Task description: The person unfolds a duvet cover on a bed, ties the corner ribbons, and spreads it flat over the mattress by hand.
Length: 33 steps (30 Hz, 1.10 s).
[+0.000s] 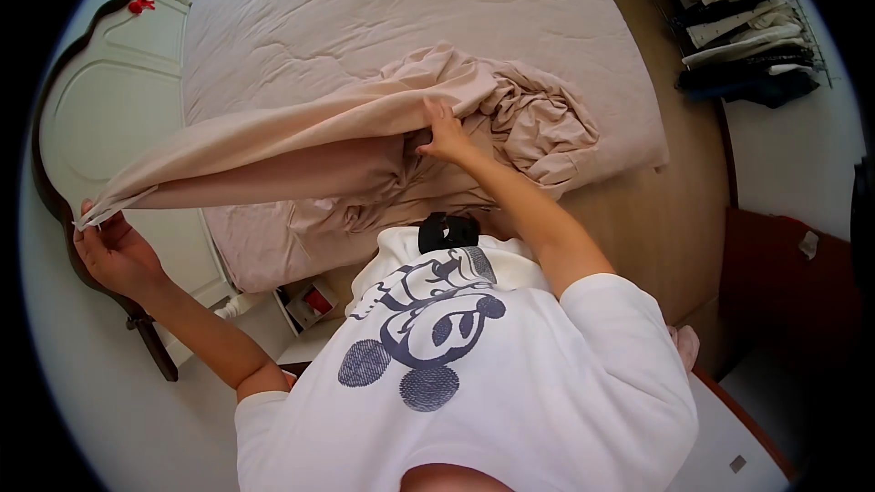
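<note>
A pinkish-beige duvet cover [301, 132] stretches across the near side of the bed, its long edge raised and parted so that the inner side shows. At the far left my left hand [114, 253] pinches a corner of it, near the headboard, where a small white strip shows. My right hand [447, 135] is at the middle of the cover, with fingers over the upper layer and the thumb by the fold; its grip is partly hidden. To the right of this hand the rest of the cover lies in a crumpled heap [547, 123].
The bed [383, 0] has a matching fitted sheet. A cream headboard [118, 73] with dark trim and a red bow [141, 3] stands left. Clothes hang on a rack [747, 27] at upper right. A small open compartment [313, 303] is beside the bed, and wooden floor [629, 228] lies right.
</note>
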Tool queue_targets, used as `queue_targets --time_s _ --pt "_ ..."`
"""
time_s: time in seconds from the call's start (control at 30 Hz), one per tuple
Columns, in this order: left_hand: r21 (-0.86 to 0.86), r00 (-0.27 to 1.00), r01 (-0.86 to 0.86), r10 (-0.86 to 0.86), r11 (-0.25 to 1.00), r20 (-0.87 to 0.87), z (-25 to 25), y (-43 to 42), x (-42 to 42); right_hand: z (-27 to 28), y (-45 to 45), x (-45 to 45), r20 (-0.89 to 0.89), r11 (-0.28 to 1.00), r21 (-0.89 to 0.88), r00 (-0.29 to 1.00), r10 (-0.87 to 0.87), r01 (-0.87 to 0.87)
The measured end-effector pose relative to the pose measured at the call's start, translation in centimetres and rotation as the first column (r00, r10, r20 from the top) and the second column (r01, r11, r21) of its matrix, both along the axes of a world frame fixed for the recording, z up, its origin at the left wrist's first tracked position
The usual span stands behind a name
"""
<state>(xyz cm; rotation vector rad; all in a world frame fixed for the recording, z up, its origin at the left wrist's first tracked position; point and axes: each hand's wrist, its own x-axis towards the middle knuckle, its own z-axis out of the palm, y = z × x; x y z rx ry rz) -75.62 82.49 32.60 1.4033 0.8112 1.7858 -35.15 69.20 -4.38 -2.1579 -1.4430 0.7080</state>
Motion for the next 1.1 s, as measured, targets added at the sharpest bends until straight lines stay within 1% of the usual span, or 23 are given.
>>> queue_targets --time_s 0.07,0.17,0.2,0.23,0.27,0.3,0.33,0.4,0.43,0.5,0.53,0.57,0.6,0.63,0.67,0.73,0.77,0.8,0.83,0.87,0.97,1.03,1.1 --pt "0.012 0.996 -0.091 0.091 0.996 0.008 1.3 -0.6 -1.2 1.2 1.8 -1.5 -0.083 0.999 -0.004 0.996 -0.041 0.041" --pt "-0.013 0.984 -0.176 0.176 0.984 -0.006 2.4 -0.8 -6.4 -3.7 6.2 -1.4 -0.083 0.98 0.199 0.996 0.018 -0.001" --pt "0.02 0.978 -0.207 0.207 0.978 -0.007 2.3 -0.3 -8.9 -2.1 7.9 -1.0 -0.187 0.97 0.242 0.981 0.056 -0.009" --pt "0.105 0.881 -0.402 0.416 0.909 -0.226 1.4 0.0 -10.7 -0.2 9.0 -0.7 -0.222 0.953 0.302 0.974 0.044 0.025" --pt "0.228 0.692 -0.553 0.595 0.801 -0.409 0.0 0.2 -12.2 2.2 10.3 -0.4 -0.255 0.931 0.361 0.966 0.036 0.061" --pt "0.376 0.433 -0.643 0.722 0.667 -0.539 -0.8 0.2 -13.2 5.6 11.6 0.0 -0.314 0.926 0.368 0.949 0.038 0.085" --pt "-0.054 0.858 -0.514 0.514 0.856 -0.019 -0.8 0.7 -13.4 9.1 12.7 0.4 -0.372 0.921 0.372 0.927 0.037 0.112" --pt "-0.078 0.727 -0.68 0.657 0.729 -0.202 -7.7 2.7 -17.8 13.6 15.6 0.5 -0.269 0.79 0.607 0.957 0.105 0.084" --pt "-0.073 0.648 -0.748 0.704 0.659 -0.29 -11.3 3.7 -19.0 16.3 16.4 0.1 -0.294 0.807 0.588 0.943 0.156 0.05" --pt "-0.117 0.589 -0.747 0.571 0.654 -0.572 -15.4 2.6 -11.8 20.5 17.5 -1.0 -0.32 0.798 0.603 0.914 0.252 -0.009" --pt "-0.281 0.767 -0.564 0.367 0.776 -0.526 -18.6 2.6 -9.0 22.0 17.9 -2.0 -0.32 0.775 0.631 0.897 0.304 -0.037" --pt "-0.256 0.786 -0.46 0.256 0.85 -0.563 -20.1 0.8 -2.3 23.8 17.8 -3.2 -0.38 0.768 0.64 0.86 0.341 -0.021" --pt "-0.301 0.791 -0.234 0.001 0.924 -0.612 -21.9 -0.3 1.9 25.2 17.6 -4.5 -0.438 0.762 0.648 0.816 0.377 -0.004" --pt "-0.205 0.538 -0.227 -0.053 0.952 -0.841 -21.5 -1.7 7.0 25.9 17.6 -5.8 -0.442 0.748 0.661 0.778 0.447 -0.055" --pt "-0.135 0.474 -0.09 -0.077 0.987 -0.877 -23.2 -1.9 10.0 26.5 17.5 -6.9 -0.444 0.73 0.676 0.733 0.515 -0.103" --pt "-0.169 0.723 0.027 -0.136 0.985 -0.677 -22.0 -3.2 17.3 27.7 16.5 -8.4 -0.498 0.748 0.639 0.645 0.58 -0.179" --pt "-0.299 0.72 -0.012 -0.199 0.954 -0.665 -22.2 -2.1 17.6 27.9 16.2 -8.5 -0.526 0.753 0.622 0.599 0.605 -0.215" --pt "-0.425 0.718 -0.052 -0.262 0.903 -0.645 -22.0 -1.1 17.7 27.8 16.1 -8.1 -0.528 0.775 0.591 0.618 0.582 -0.224" --pt "-0.542 0.718 -0.091 -0.322 0.835 -0.617 -21.9 -0.7 17.8 27.3 15.9 -7.7 -0.533 0.775 0.611 0.642 0.551 -0.157" --pt "-0.419 0.732 -0.144 -0.189 0.897 -0.654 -21.7 -0.5 18.2 26.1 15.7 -6.9 -0.538 0.77 0.632 0.665 0.518 -0.088" --pt "-0.556 0.886 -0.034 -0.232 0.831 -0.401 -21.7 0.0 16.2 20.8 13.9 -4.0 -0.516 0.743 0.659 0.79 0.331 0.118" --pt "-0.618 0.952 0.058 -0.23 0.784 -0.202 -18.4 -1.6 16.4 15.7 11.7 -1.6 -0.364 0.777 0.623 0.912 0.19 0.087" --pt "-0.65 0.973 0.137 -0.224 0.748 -0.053 -14.2 -2.3 16.0 11.0 7.9 0.0 -0.237 0.875 0.483 0.96 0.148 -0.016"
